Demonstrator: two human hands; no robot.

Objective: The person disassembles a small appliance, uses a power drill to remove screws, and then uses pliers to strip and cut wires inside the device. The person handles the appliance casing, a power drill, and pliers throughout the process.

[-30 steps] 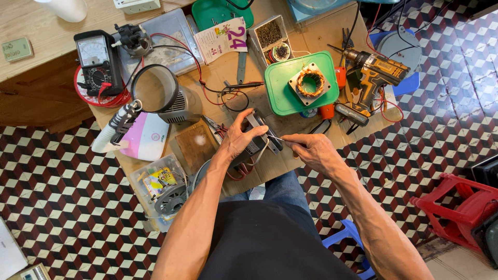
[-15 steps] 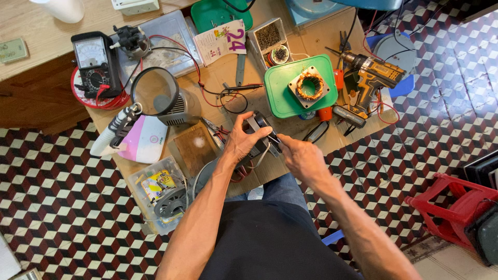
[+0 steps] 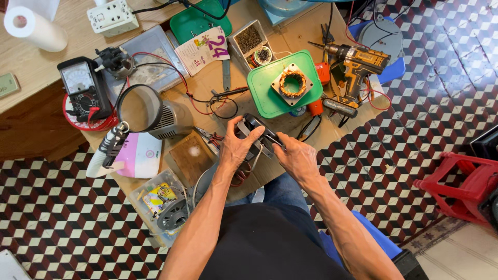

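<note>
Over the front edge of a wooden workbench point(image 3: 218, 83), both hands hold a small black and grey device point(image 3: 258, 130) with wires hanging from it. My left hand point(image 3: 236, 148) wraps around its left side, thumb on top. From the right, my right hand point(image 3: 294, 155) pinches the same device with its fingertips. The device's underside is hidden by the hands.
A green tray point(image 3: 270, 101) with a copper-wound stator point(image 3: 293, 84) lies behind the hands. A yellow cordless drill point(image 3: 358, 70) is at right, a multimeter point(image 3: 83, 93) and a grey fan motor housing point(image 3: 150, 111) at left. Red stool point(image 3: 456, 184) on the tiled floor.
My right hand has moved left and closed onto the device beside my left hand. The device has been turned and lifted slightly. The camera view has shifted a little.
</note>
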